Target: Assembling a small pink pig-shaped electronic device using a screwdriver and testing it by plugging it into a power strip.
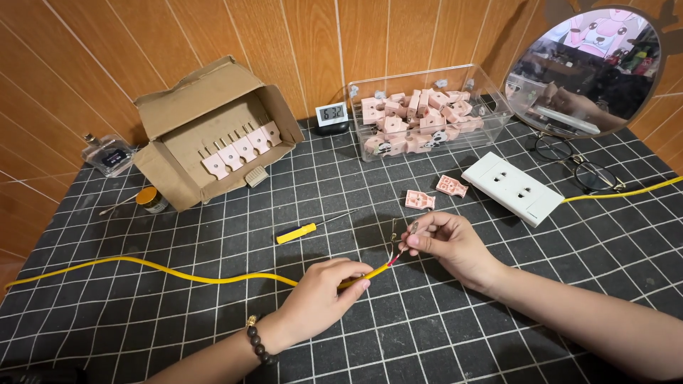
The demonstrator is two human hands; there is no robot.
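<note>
Pinching the yellow cable (213, 276) near its stripped end, the left hand (320, 295) has a narrow grip, thumb and fingers closed round the sheath just above the table (427, 327). The right hand (445, 242) meets it from the other side — fingertips pressed tight on the bare wire ends (405, 238), which stick up from the sheath and look bent or twisted, a red core just showing below them. My guess at the risk: the thin strands could fray or snap if twisted too hard, and the sheath could slip back through the left grip. Outward from there, a yellow-handled screwdriver (304, 231) lies near the left hand, two pink plug parts (435, 193) sit beyond the right, then a white socket strip (512, 188), a clear box (491, 107) of more pink parts, and an open cardboard box (213, 135) — all well apart from the cable end.
</note>
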